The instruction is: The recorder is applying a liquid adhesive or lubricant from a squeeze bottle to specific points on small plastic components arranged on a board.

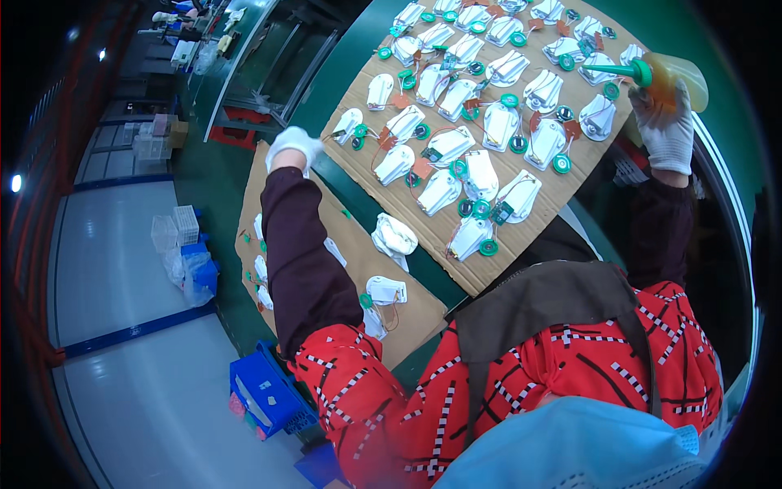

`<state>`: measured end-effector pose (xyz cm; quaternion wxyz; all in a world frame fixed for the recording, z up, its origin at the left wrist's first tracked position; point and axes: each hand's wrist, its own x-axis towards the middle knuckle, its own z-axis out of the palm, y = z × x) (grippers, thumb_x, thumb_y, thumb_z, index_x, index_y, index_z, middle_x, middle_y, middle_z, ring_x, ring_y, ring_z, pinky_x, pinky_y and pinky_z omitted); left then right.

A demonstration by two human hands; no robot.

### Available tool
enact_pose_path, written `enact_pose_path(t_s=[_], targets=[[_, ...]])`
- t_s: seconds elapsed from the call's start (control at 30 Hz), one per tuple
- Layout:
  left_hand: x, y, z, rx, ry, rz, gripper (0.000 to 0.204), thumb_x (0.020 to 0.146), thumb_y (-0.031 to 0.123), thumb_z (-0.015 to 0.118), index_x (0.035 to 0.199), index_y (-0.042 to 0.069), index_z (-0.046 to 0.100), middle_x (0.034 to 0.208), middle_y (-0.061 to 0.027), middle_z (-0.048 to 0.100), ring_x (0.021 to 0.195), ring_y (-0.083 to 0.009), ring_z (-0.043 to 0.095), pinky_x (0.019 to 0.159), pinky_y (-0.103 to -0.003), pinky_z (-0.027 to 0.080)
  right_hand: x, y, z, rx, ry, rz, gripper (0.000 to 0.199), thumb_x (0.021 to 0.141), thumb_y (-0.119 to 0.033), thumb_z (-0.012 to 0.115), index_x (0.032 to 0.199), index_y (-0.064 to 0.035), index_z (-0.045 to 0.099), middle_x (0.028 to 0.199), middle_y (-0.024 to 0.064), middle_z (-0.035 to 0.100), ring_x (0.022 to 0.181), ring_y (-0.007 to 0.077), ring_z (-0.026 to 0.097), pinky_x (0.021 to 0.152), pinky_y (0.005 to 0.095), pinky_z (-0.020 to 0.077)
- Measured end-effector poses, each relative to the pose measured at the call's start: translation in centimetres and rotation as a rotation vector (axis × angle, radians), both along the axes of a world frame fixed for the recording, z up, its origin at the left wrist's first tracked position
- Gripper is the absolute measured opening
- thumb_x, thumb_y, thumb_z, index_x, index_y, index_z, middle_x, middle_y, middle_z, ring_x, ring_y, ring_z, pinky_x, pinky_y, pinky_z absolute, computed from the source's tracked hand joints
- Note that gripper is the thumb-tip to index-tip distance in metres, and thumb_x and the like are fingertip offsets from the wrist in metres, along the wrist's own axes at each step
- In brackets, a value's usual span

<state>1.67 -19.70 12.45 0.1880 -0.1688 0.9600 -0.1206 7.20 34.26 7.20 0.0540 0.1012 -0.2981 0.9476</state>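
Note:
My right hand [664, 134], in a white glove, is wrapped round a squeeze bottle [676, 81] of amber liquid. The bottle is tilted on its side, its green nozzle pointing left over the far right of a cardboard sheet [350, 175]. My left hand [293, 148], also gloved, is curled beside the sheet's left corner; anything within its fingers is hidden. Rows of white plastic housings [498, 126] lie on the cardboard. Wires link them to small round green-rimmed parts [562, 164], and brown patches lie among them.
A second cardboard sheet [326, 220] nearer me bears several more white housings [386, 290]. A crumpled white cloth or glove [394, 236] lies between the sheets. Blue bins [265, 391] stand on the floor at lower left. A metal-framed bench [236, 81] is at far left.

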Motion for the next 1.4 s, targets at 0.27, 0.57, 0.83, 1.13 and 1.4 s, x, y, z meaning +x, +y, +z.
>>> enact_pose_path(t_s=[0.27, 0.57, 0.83, 1.13, 1.4], targets=[[-5.5, 2.9, -1.1, 0.263, 0.359, -0.132, 0.03, 0.08, 0.029, 0.059, 0.106, 0.018, 0.068, 0.114, -0.01, 0.064, 0.107, -0.0292, 0.059, 0.092, -0.037, 0.047, 0.0, 0.5, 0.4, 0.011, -0.117, -0.151, 0.044, 0.09, -0.029, 0.061, 0.119, 0.0019, 0.047, 0.102, 0.0158, 0.058, 0.083, 0.0259, 0.057, 0.086, 0.0407, 0.0502], [-11.0, 11.2, -3.7, 0.351, 0.415, -0.031, 0.048, 0.079, 0.051, 0.058, 0.104, 0.012, 0.07, 0.111, -0.012, 0.065, 0.105, -0.0315, 0.061, 0.087, -0.038, 0.049, 0.1, 1.2, 0.3, 0.025, 0.013, -0.023, 0.04, 0.092, -0.026, 0.059, 0.121, -0.0007, 0.046, 0.111, 0.0158, 0.059, 0.093, 0.0294, 0.062, 0.083, 0.0395, 0.0553], [-12.7, 13.6, -3.6, 0.315, 0.32, 0.059, 0.042, 0.08, 0.042, 0.063, 0.108, 0.012, 0.068, 0.114, -0.0118, 0.065, 0.106, -0.0281, 0.062, 0.087, -0.037, 0.05, 0.4, 1.0, 1.3, 0.026, -0.014, -0.097, 0.037, 0.094, -0.025, 0.056, 0.12, -0.0011, 0.047, 0.115, 0.0145, 0.058, 0.095, 0.027, 0.062, 0.084, 0.0393, 0.0553], [-12.9, 12.0, -5.2, 0.216, 0.303, -0.178, 0.025, 0.085, 0.023, 0.059, 0.104, 0.011, 0.07, 0.111, -0.0133, 0.065, 0.104, -0.0303, 0.062, 0.084, -0.038, 0.051, -2.0, -0.9, 2.7, 0.096, -0.071, -0.057, 0.035, 0.094, -0.027, 0.054, 0.12, -0.0045, 0.052, 0.112, 0.0115, 0.062, 0.086, 0.0214, 0.063, 0.084, 0.04, 0.0518], [-13.0, 12.8, -6.0, 0.493, 0.352, -0.033, 0.051, 0.078, 0.053, 0.061, 0.102, 0.009, 0.07, 0.111, -0.0139, 0.065, 0.106, -0.0316, 0.061, 0.087, -0.037, 0.05, -4.4, -5.6, 7.6, 0.302, -0.017, 0.005, 0.04, 0.094, -0.024, 0.056, 0.125, -0.0015, 0.046, 0.12, 0.0134, 0.057, 0.104, 0.0246, 0.06, 0.087, 0.0413, 0.0533]])
